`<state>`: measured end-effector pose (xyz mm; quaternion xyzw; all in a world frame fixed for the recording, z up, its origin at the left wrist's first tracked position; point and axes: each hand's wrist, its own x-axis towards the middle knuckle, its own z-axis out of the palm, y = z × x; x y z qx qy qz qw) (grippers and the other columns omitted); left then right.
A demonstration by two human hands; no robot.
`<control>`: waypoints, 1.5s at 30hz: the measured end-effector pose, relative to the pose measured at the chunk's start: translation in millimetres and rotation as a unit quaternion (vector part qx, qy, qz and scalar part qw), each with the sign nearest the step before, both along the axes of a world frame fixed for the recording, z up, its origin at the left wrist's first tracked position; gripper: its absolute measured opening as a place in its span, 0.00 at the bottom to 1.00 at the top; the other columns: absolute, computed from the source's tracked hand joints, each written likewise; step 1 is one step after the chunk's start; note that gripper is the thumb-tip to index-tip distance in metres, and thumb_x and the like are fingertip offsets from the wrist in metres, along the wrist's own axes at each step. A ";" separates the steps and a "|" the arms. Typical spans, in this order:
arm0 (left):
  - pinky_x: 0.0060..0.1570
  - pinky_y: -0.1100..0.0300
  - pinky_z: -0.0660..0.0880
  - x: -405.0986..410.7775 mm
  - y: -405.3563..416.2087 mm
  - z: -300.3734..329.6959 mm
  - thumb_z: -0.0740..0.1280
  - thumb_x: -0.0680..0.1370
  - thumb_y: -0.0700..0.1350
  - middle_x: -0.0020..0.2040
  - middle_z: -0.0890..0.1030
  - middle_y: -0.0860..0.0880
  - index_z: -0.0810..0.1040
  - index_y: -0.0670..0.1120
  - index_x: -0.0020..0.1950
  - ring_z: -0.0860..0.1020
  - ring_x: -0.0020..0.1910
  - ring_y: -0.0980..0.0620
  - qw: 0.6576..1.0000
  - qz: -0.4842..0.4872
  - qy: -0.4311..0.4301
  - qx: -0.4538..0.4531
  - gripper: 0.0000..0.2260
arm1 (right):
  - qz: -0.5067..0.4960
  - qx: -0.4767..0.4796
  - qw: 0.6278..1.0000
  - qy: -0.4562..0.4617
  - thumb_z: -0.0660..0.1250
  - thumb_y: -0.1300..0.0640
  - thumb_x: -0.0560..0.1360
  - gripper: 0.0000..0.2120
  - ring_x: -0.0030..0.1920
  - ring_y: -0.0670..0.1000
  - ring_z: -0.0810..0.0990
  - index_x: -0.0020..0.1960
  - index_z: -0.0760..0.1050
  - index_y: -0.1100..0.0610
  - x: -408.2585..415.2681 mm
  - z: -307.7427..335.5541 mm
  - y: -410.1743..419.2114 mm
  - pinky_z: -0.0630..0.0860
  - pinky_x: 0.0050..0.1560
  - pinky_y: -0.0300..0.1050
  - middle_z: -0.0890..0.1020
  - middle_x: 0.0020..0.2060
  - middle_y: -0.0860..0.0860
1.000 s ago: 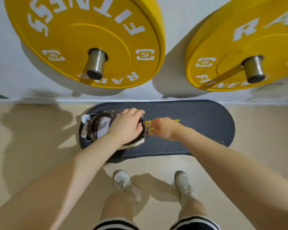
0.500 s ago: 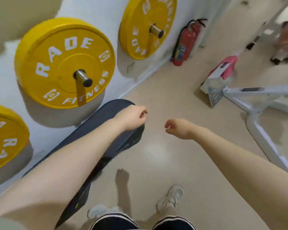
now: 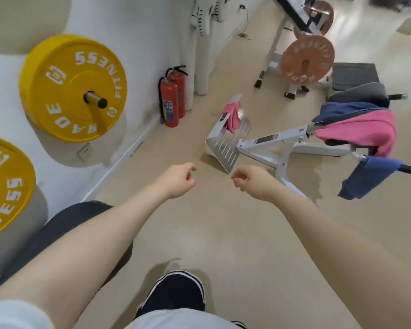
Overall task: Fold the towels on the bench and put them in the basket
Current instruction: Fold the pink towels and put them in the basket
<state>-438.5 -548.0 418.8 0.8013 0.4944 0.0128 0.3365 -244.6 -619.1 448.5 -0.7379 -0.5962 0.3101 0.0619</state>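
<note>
Left wall: two weight plates [image 3: 73, 87], fire extinguishers [image 3: 171, 98] at its foot further along. Bench [image 3: 282, 141] to the right, towels [image 3: 361, 129] draped over its far end, one towel [image 3: 233, 115] on its footplate [image 3: 226, 146]. Both hands [image 3: 178, 180] hover side by side, apart, before the footplate.

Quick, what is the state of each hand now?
Left hand: open, fingers loosely curled, holding nothing.
Right hand: open, loosely curled, holding nothing.

White-framed bench [image 3: 282, 138] standing on beige floor [image 3: 223, 233]. Pink towel [image 3: 363, 132] and blue towel [image 3: 342, 111] draped over it.
</note>
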 end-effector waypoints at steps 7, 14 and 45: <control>0.54 0.57 0.72 113.5 123.3 -14.7 0.60 0.77 0.44 0.58 0.78 0.45 0.74 0.44 0.62 0.77 0.54 0.45 0.999 -0.034 -0.018 0.024 0.14 | -0.058 0.008 0.998 0.013 0.58 0.58 0.77 0.16 0.55 0.56 0.78 0.64 0.69 0.58 88.2 -21.8 97.4 0.71 0.53 0.45 0.79 0.55 0.55; 0.56 0.55 0.73 223.4 306.6 -25.3 0.59 0.77 0.43 0.59 0.78 0.43 0.75 0.43 0.60 0.76 0.56 0.44 0.998 -0.059 -0.009 -0.021 0.13 | -0.133 -0.054 0.988 0.061 0.56 0.60 0.78 0.12 0.43 0.52 0.77 0.59 0.73 0.61 184.2 -26.3 274.5 0.70 0.36 0.38 0.80 0.50 0.56; 0.58 0.57 0.70 492.1 704.4 -404.0 0.59 0.78 0.42 0.61 0.75 0.48 0.75 0.45 0.60 0.76 0.55 0.48 0.932 0.301 -0.010 -0.200 0.12 | -0.126 -0.188 0.973 0.048 0.51 0.60 0.80 0.16 0.53 0.60 0.77 0.63 0.68 0.66 471.1 -464.3 803.7 0.72 0.52 0.49 0.77 0.56 0.63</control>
